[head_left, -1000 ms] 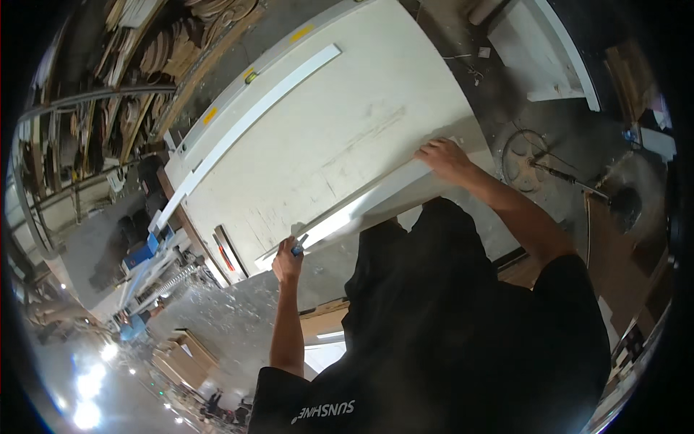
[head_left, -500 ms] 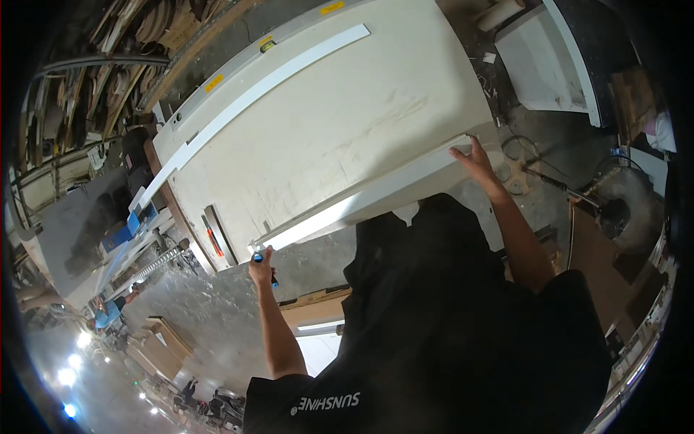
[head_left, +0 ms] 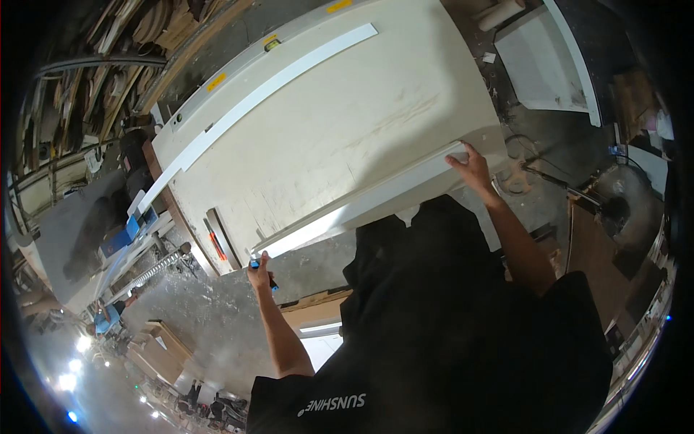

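So the left hand (head_left: 260, 274) is at the near-left corner of the pale table (head_left: 311, 137), fingers wrapped round a blue tool (head_left: 254, 264) and thumb up by the end of the white strip (head_left: 361, 202). That strip lies along the table's near edge, long axis slanting away toward its right end — basically hand to hand. Over by the table's right end, the right hand (head_left: 473, 172) pinches the strip's other tip — neither hand's really nearer.

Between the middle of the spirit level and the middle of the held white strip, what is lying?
Another long white strip, then scuffed tabletop; the head view shows this.
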The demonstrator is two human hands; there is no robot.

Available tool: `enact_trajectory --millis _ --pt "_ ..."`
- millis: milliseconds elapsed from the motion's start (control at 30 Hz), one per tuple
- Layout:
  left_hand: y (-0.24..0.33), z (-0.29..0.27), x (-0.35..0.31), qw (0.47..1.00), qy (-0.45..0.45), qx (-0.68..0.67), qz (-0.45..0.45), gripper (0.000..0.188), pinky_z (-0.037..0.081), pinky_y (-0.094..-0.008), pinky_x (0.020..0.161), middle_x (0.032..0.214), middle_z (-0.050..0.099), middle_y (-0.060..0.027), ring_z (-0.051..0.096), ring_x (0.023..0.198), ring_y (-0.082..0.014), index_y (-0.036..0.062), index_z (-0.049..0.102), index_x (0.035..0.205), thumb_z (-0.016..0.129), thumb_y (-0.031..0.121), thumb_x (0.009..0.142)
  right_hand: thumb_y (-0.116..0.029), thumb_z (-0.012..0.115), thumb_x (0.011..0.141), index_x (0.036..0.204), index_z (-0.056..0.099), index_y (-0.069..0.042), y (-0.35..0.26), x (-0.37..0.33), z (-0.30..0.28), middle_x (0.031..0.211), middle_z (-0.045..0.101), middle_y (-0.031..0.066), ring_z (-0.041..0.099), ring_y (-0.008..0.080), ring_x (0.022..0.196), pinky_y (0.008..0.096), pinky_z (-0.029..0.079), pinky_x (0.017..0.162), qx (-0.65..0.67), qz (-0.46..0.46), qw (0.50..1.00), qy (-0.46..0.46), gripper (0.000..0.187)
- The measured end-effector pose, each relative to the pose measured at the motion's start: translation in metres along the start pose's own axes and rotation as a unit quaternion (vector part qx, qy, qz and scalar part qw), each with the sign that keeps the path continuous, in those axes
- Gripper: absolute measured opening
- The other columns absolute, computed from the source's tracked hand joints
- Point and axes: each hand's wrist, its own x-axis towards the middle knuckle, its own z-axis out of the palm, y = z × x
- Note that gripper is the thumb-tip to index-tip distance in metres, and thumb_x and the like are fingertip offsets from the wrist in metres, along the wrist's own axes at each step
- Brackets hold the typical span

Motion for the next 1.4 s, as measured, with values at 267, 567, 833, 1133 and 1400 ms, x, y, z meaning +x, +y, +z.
enact_trajectory --millis 267,567,833,1133,1400 --pt "-0.005 -0.015 0.015 0.996 0.063 -0.062 -0.017 0.044 0.044 -0.0279 0.045 0.081 0.071 -0.0023 0.051 0.048 -0.0104 0.0052 0.071 0.102 0.092 0.042 0.089 -0.046 0.088 0.089 0.144 0.063 -0.002 -0.04 0.009 0.004 0.114 0.08 0.0197 0.081 0.0299 0.097 0.0428 0.061 0.089 -0.058 0.042 0.997 0.001 0.075" --pt "0.033 -0.033 0.05 0.98 0.009 0.195 -0.048 0.057 0.056 -0.0386 0.056 0.081 0.075 -0.0103 0.071 0.066 -0.0254 0.0016 0.076 0.11 0.085 0.055 0.089 -0.047 0.087 0.09 0.148 0.059 0.001 -0.045 0.024 0.002 0.131 0.074 0.0237 0.075 0.0364 0.116 0.0449 0.056 0.102 -0.061 0.044 0.997 -0.01 0.08" --pt "0.261 0.065 0.07 0.862 0.167 0.329 0.347 0.062 0.06 -0.0514 0.095 0.136 0.073 -0.019 0.073 0.116 -0.0422 0.0115 0.069 0.142 0.08 0.047 0.091 -0.044 0.09 0.086 0.146 0.058 0.003 -0.043 0.017 0.02 0.143 0.064 0.026 0.06 0.0408 0.137 0.047 0.046 0.117 0.053 0.024 0.998 0.028 0.082" --pt "0.413 0.254 0.103 0.764 0.03 0.483 0.427 0.072 0.063 -0.0538 0.089 0.147 0.065 -0.0145 0.076 0.111 -0.0411 0.0191 0.059 0.15 0.084 0.045 0.088 -0.046 0.088 0.086 0.139 0.064 -0.003 -0.099 -0.012 -0.004 0.134 0.068 0.0177 0.063 0.0381 0.126 0.0485 0.05 0.108 -0.015 -0.048 0.988 0.145 0.073" --pt "0.349 0.203 0.006 0.762 -0.006 0.379 0.526 0.05 0.06 -0.0523 0.083 0.118 0.075 -0.0148 0.075 0.103 -0.0403 0.0133 0.075 0.128 0.087 0.039 0.086 -0.036 0.087 0.085 0.152 0.056 -0.017 -0.164 -0.024 -0.04 0.152 0.058 0.0086 0.051 0.0343 0.143 0.0491 0.043 0.122 -0.073 -0.086 0.986 0.119 0.076"
